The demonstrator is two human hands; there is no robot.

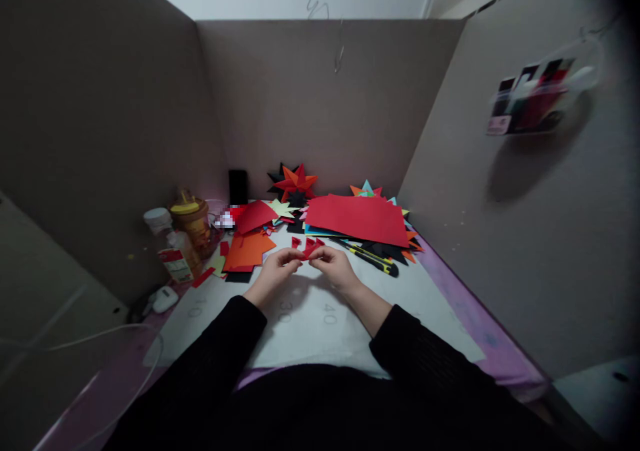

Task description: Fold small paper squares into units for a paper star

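Between my two hands is a small piece of folded red paper (307,251), raised a little over the white mat (310,337). My left hand (280,269) pinches its left end with thumb and forefinger. On the other side, my right hand (336,269) grips the right end in the same way. Just behind the fingertips lie small red folded bits (296,242). A yellow and black utility knife (373,259) rests on the mat to the right of my right hand. Orange paper sheets (245,251) lie to the left of my left hand.
Red card sheets (357,219) lie stacked at the back right. Folded paper stars (297,183) stand against the rear panel. A drink bottle (177,247), a brown cup (193,217) and a white earphone case (164,299) line the left side. Grey panels enclose the desk.
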